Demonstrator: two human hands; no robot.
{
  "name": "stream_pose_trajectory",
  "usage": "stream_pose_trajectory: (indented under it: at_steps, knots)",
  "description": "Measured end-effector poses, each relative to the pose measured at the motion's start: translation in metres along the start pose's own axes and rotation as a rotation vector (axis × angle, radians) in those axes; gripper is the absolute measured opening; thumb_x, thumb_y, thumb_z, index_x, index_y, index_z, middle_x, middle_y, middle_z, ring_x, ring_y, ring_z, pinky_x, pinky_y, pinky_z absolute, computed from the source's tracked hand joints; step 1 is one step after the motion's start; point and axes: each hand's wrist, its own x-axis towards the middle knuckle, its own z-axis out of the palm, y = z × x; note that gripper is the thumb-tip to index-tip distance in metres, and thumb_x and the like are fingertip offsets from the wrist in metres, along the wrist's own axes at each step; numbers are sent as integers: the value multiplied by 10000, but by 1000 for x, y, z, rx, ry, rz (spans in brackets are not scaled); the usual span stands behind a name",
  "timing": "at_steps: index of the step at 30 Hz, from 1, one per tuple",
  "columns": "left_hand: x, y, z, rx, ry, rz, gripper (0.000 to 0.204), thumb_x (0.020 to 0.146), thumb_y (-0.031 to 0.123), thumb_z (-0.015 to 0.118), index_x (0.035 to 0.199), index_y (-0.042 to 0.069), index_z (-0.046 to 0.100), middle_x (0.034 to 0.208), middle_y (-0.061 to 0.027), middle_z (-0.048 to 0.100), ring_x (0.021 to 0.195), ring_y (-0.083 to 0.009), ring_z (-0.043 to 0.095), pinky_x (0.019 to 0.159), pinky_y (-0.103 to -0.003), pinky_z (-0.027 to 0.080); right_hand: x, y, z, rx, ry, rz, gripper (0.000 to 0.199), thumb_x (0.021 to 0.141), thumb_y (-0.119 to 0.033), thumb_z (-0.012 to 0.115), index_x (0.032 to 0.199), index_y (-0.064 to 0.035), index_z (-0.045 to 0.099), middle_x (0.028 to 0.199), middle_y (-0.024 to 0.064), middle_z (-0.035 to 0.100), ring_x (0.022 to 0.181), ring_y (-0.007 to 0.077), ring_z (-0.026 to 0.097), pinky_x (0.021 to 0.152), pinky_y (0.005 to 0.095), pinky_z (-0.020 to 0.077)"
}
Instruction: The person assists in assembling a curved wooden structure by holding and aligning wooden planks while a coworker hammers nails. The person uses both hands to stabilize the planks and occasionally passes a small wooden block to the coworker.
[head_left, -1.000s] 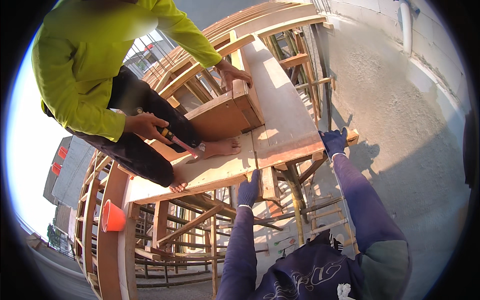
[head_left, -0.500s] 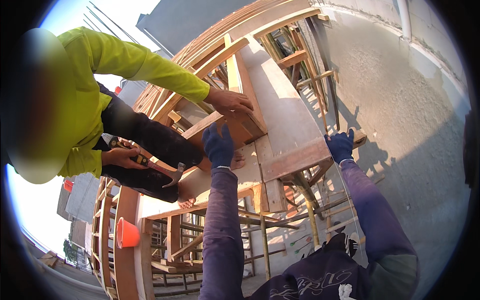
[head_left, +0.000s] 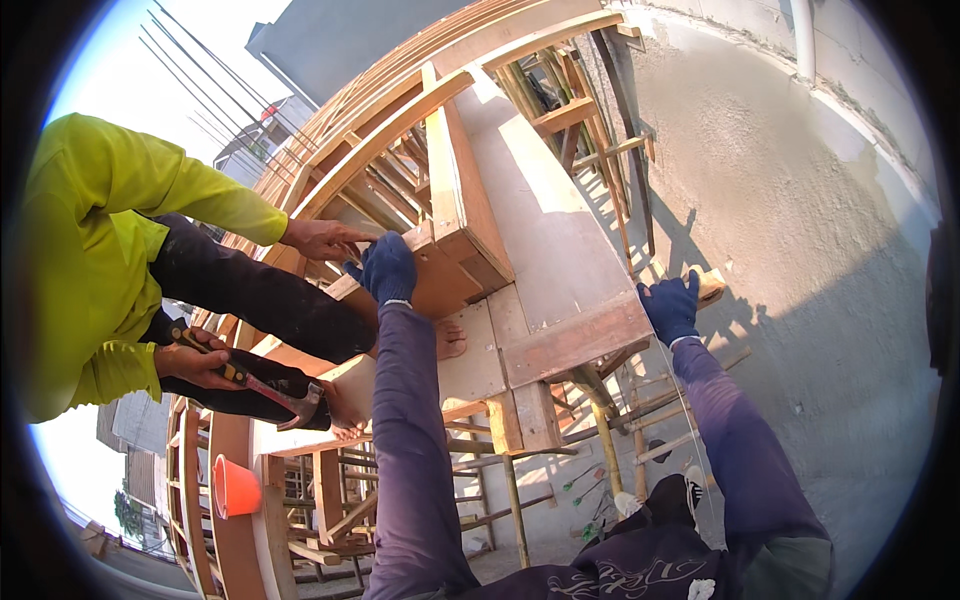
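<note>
My left hand [head_left: 388, 268], in a dark blue knitted glove, is closed over the top edge of an upright wooden board [head_left: 440, 275], its fingertips partly hidden. Close by, a co-worker's hand [head_left: 325, 240] reaches to the same edge. My right hand [head_left: 672, 305], gloved alike, is beside the end of a wooden plank [head_left: 580, 338], near a timber end [head_left: 711, 288]. A thin pale string [head_left: 690, 415] runs from its curled fingers down along my forearm. In the co-worker's other hand is a claw hammer [head_left: 255, 385], head downward.
The co-worker in a yellow-green top stands barefoot on the pale formwork panel [head_left: 465, 362]. Bamboo poles [head_left: 518, 510] prop the frame from below. An orange bucket [head_left: 236, 487] hangs at the lower left. A concrete floor [head_left: 790, 370] lies far below on the right.
My left hand has moved left and up from raised, spread fingers onto the board's edge. The co-worker's hand has shifted left along the wood, and the hammer is lower. My view has shifted slightly.
</note>
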Motion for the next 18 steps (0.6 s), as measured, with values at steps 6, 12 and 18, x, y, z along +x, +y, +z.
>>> stream_pose_trajectory:
  at_steps: [6, 12, 18]
  knots:
    - [-9, -12, 13, 211, -105, 11, 206, 988, 251, 500, 1075, 195, 679, 1070, -104, 740, 1113, -325, 678, 1080, -751, 310, -2, 0, 4, -5, 33, -32, 447, 1035, -408, 482, 857, -120, 775, 821, 76, 730, 925, 279, 673, 1148, 618, 260]
    - [0, 17, -36, -100, -40, -128, 332, 1010, 318, 504, 1206, 109, 671, 1207, -155, 697, 1144, -347, 646, 1148, -695, 252, 0, -6, 5, 11, 89, -28, 483, 1030, -424, 486, 816, -101, 775, 820, 91, 733, 931, 280, 673, 1186, 614, 232]
    - [-64, 109, -48, -294, 325, 99, 482, 944, 489, 624, 1162, 64, 679, 1154, -172, 674, 1166, -366, 609, 1063, -582, 376, -3, -3, 7, 20, 82, -12, 457, 1010, -432, 517, 809, -117, 780, 811, 87, 732, 907, 277, 673, 1184, 616, 230]
